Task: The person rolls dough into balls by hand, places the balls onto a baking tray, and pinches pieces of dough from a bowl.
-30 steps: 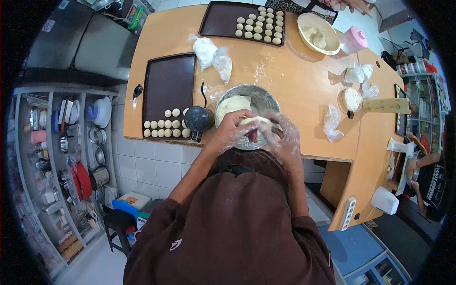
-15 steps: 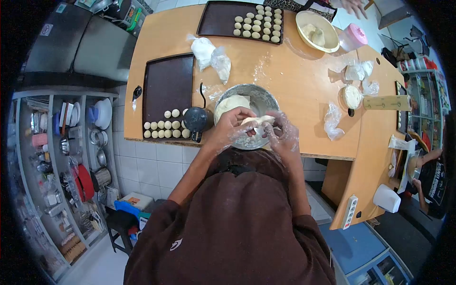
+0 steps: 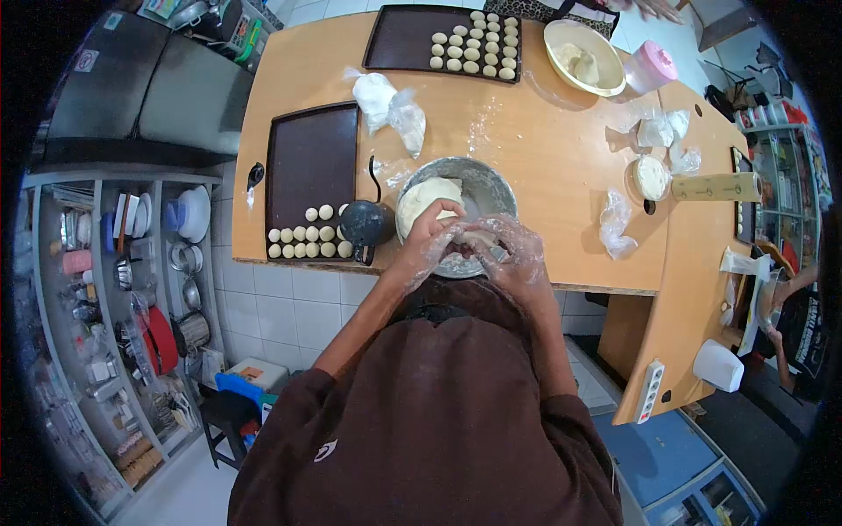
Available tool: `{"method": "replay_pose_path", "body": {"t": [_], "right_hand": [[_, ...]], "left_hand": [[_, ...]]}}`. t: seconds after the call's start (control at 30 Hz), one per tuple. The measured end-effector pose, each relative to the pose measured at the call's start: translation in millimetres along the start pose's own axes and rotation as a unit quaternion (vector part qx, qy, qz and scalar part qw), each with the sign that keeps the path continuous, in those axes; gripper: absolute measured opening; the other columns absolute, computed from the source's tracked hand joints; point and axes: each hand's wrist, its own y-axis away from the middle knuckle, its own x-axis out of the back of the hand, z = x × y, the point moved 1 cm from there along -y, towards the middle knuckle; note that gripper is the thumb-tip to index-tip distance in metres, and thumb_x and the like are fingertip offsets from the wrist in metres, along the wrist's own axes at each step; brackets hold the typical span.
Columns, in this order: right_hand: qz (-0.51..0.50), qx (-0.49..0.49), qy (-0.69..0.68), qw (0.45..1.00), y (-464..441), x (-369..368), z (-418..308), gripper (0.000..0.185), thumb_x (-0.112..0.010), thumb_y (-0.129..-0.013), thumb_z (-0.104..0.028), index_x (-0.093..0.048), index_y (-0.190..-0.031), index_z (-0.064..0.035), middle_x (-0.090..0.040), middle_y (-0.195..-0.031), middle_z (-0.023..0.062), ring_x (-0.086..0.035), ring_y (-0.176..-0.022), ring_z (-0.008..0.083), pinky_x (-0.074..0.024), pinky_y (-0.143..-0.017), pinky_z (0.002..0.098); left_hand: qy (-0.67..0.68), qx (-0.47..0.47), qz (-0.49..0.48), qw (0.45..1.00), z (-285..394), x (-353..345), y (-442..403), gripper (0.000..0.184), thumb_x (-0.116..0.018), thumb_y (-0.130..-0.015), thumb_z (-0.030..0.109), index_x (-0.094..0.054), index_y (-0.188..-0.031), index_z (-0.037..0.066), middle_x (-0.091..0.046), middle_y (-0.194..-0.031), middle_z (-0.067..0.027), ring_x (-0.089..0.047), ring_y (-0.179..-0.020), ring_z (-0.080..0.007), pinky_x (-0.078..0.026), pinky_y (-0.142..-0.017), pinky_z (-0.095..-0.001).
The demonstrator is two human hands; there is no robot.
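Note:
Over a metal bowl (image 3: pixel 502 188) at the table's near edge, my left hand (image 3: pixel 428 245) and my right hand (image 3: pixel 516 254) meet, both dusted with flour. Their fingers are closed around a small piece of dough (image 3: pixel 474 238), mostly hidden between them. A large lump of dough (image 3: pixel 430 200) lies in the bowl's left side, just beyond my left fingers. Left of the bowl, a round black object (image 3: pixel 366 222) with a curved stem stands by a dark baking tray (image 3: pixel 311 162), which holds several dough balls (image 3: pixel 312 233) along its near end.
Across the wooden table (image 3: pixel 553 219) sits another tray (image 3: pixel 408 39) with dough balls. Nearby are a cream bowl (image 3: pixel 605 74) of dough, a pink-lidded jar (image 3: pixel 653 66), flour bags (image 3: pixel 375 96), a crumpled plastic bag (image 3: pixel 617 226) and a roll (image 3: pixel 715 187). Another person (image 3: pixel 794 324) is at the right.
My hands have come closer together, and the dough piece stretched between them is now gathered and mostly covered by my fingers. Another person's hand at the top has shifted toward the frame's edge.

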Motion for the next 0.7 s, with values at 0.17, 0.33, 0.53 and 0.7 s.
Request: {"method": "replay_pose_path", "body": {"t": [0.17, 0.33, 0.53, 0.7], "right_hand": [[0.008, -0.067, -0.008, 0.998, 8.3, -1.0, 5.2, 0.018, -0.073, -0.083, -0.008, -0.070, -0.100, -0.0016, -0.070, -0.097, 0.0176, -0.070, -0.086, 0.0330, -0.0552, -0.077, 0.0396], [-0.028, -0.122, -0.031, 0.992, 11.9, -1.7, 16.0, 0.025, -0.074, -0.084, -0.012, -0.069, -0.104, 0.0003, -0.070, -0.097, 0.0182, -0.071, -0.087, 0.0324, -0.0553, -0.077, 0.0398], [0.003, -0.054, -0.045, 0.998, 7.8, -11.1, 0.6, 0.033, -0.079, -0.080, -0.013, -0.069, -0.109, -0.0006, -0.070, -0.100, 0.0165, -0.069, -0.095, 0.0265, -0.0546, -0.080, 0.0368], [0.010, 0.018, 0.033, 0.999, 7.1, -11.5, 11.4, 0.030, -0.079, -0.078, -0.008, -0.070, -0.106, -0.0008, -0.070, -0.096, 0.0159, -0.070, -0.092, 0.0274, -0.0549, -0.076, 0.0361]], "left_hand": [[0.083, 0.026, -0.087, 0.992, -8.4, 10.3, -1.7, 0.018, -0.061, -0.096, 0.013, -0.054, -0.110, 0.003, -0.065, -0.108, -0.0118, -0.066, -0.089, -0.0166, -0.054, -0.076, -0.0306], [-0.126, 0.004, -0.022, 0.992, -16.6, 16.3, 3.7, 0.018, -0.063, -0.095, 0.018, -0.059, -0.102, 0.002, -0.065, -0.098, -0.0084, -0.066, -0.083, -0.0149, -0.056, -0.074, -0.0285], [-0.094, -0.002, 0.069, 0.993, -7.3, 11.8, 9.0, 0.013, -0.060, -0.097, 0.011, -0.059, -0.097, -0.001, -0.065, -0.085, -0.0088, -0.065, -0.067, -0.0147, -0.055, -0.062, -0.0270], [-0.009, 0.005, 0.027, 1.000, -3.8, 9.0, 6.1, 0.014, -0.057, -0.097, 0.009, -0.056, -0.105, -0.001, -0.065, -0.096, -0.0114, -0.066, -0.077, -0.0157, -0.056, -0.067, -0.0274]]}}
